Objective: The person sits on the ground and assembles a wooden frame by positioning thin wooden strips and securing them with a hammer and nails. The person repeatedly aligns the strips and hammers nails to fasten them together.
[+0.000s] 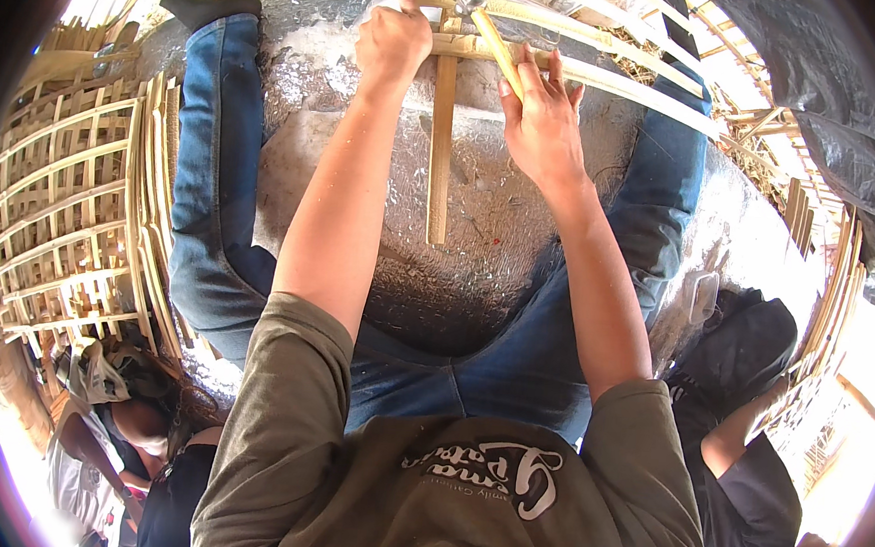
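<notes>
Sitting on a worn, mottled floor (pixel 523 193), taking the straight bamboo strip (pixel 440 163) as landmark. Having a woven bamboo lattice (pixel 73 166) well off to the strip's left and a dark plastic sheet (pixel 821 56) far to its upper right. Sharing the place with 2 other people, 1 in dark clothing (pixel 179 493) below and left of the strip, 1 in a dark top (pixel 759 509) below and right. Spreading legs in blue jeans (pixel 221 130) to either side of the strip.

Laying the upper slat (pixel 573 26) and the lower slat (pixel 619 85) across the strip's far end, both bending away rightward. Clasping the left hand (pixel 396 42) in a fist around the lower slat's left end, just left of the strip. Pinching a hammer (pixel 496 51) in the right hand (pixel 547 125), right of the strip, while resting fingertips over the lower slat. Poising the hammer head (pixel 470 1) at the upper slat, just beside the strip.

Probably working at tapping or fastening a crossing, though seeing no nail clearly. Calling next, seemingly, for steadying the crossing, firming the handle grip and clearing fingertips before striking.
</notes>
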Motion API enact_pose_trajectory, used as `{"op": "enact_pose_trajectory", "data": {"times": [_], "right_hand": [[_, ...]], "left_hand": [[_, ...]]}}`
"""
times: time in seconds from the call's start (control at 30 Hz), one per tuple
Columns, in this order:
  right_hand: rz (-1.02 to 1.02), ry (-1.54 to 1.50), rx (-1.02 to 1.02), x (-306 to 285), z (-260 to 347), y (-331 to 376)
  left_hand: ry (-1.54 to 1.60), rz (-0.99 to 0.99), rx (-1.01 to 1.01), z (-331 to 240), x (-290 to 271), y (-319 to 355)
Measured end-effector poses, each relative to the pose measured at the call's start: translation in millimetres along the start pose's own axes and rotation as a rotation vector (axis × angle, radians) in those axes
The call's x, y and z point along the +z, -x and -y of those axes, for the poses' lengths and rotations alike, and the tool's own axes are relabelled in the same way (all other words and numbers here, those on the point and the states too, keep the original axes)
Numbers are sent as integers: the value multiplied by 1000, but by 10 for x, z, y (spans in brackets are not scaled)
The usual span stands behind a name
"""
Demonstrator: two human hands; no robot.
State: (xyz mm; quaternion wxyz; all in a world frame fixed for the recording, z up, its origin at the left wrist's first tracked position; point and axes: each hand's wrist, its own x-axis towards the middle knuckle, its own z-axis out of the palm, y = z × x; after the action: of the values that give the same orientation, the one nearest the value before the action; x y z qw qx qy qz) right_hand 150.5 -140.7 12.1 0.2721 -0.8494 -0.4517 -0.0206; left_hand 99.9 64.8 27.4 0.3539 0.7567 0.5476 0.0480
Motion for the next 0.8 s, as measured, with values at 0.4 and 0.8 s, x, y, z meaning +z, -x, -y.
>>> {"op": "enact_pose_trajectory", "data": {"times": [0.4,0.8], "right_hand": [[20,3,23,-43,32,2],[106,-95,120,-81,-20,-16]], "left_hand": [[132,-456,754,427,65,878],[-540,-198,623,247,415,1306]]}}
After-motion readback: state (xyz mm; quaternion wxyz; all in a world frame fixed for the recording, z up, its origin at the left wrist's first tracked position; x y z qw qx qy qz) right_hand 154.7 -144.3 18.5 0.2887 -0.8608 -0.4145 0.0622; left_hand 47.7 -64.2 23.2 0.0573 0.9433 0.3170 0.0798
